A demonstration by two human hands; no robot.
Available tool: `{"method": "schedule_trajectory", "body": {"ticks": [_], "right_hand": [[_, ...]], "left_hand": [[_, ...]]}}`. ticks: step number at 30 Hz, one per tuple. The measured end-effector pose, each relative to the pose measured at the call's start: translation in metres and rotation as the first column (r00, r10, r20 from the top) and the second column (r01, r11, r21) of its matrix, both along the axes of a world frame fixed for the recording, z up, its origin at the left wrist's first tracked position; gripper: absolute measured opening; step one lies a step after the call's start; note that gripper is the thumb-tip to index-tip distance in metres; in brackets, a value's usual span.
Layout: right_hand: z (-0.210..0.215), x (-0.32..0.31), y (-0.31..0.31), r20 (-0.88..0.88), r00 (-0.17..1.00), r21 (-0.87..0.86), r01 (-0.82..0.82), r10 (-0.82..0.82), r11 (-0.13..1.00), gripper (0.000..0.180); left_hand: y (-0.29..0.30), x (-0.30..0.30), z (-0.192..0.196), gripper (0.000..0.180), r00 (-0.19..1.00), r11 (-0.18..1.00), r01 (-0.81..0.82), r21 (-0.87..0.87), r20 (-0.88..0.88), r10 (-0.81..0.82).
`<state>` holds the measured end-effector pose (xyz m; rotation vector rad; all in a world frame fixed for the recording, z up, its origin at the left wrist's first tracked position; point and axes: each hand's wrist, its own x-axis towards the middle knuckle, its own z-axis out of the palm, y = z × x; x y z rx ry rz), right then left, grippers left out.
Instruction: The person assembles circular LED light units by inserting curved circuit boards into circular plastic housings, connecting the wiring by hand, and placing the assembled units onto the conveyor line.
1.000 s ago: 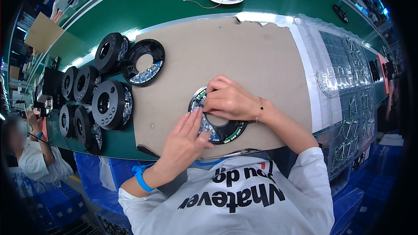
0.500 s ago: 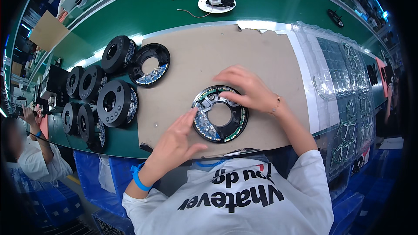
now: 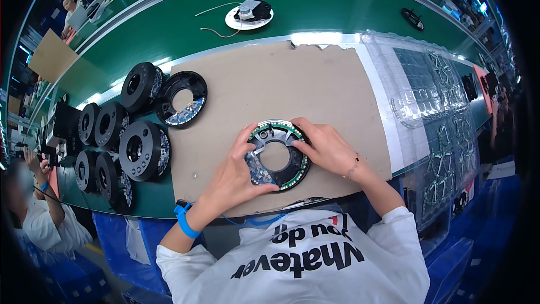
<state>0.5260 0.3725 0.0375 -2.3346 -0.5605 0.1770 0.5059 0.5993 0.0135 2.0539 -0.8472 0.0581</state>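
Observation:
In front of me, on the brown cardboard sheet (image 3: 236,90), is a black ring-shaped housing (image 3: 289,171) with a round hole in its middle. A blue circuit board with small parts covers its left side, and narrow green strips with light dots run round the rim. My left hand (image 3: 232,175) grips the left edge, thumb at the near rim and fingers toward the far rim. The right hand (image 3: 329,149) holds the upper right edge, its thumb over the inner face. Under the fingers, part of the rim is hidden.
Several black ring housings (image 3: 138,157) stand at the left, with another open ring (image 3: 166,104) beside them. Clear plastic trays (image 3: 413,107) with thin green boards lie right. A white disc with a black unit and wires (image 3: 253,22) rests at the back. A co-worker (image 3: 48,214) sits left.
My left hand has moved onto the ring's left edge, and my right hand has come down to grip the upper right rim. The whole view has shifted a little.

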Motion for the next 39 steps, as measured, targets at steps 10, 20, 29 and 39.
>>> {"method": "schedule_trajectory", "body": {"ticks": [10, 20, 29, 39], "right_hand": [[0.003, 0.014, -0.001, -0.562, 0.827, 0.326, 0.210, 0.011, 0.922, 0.028], [-0.025, 0.072, -0.010, -0.157, 0.985, 0.434, 0.132, -0.069, 0.891, 0.032], [-0.014, 0.263, -0.072, -0.170, 0.707, 0.350, 0.694, -0.687, 0.629, 0.027], [-0.045, 0.312, -0.060, 0.100, 0.614, 0.178, 0.763, -0.783, 0.622, 0.023]], "left_hand": [[-0.002, -0.001, 0.002, 0.088, 0.998, 0.998, -0.046, -0.048, 0.040, 0.048], [-0.004, 0.030, 0.017, 0.084, 0.982, 0.994, -0.091, -0.057, 0.162, 0.099], [-0.002, 0.051, -0.018, 0.066, 0.899, 0.902, -0.420, -0.096, 0.094, 0.429], [-0.005, 0.054, -0.019, 0.054, 0.944, 0.959, -0.283, -0.019, 0.173, 0.282]]}}
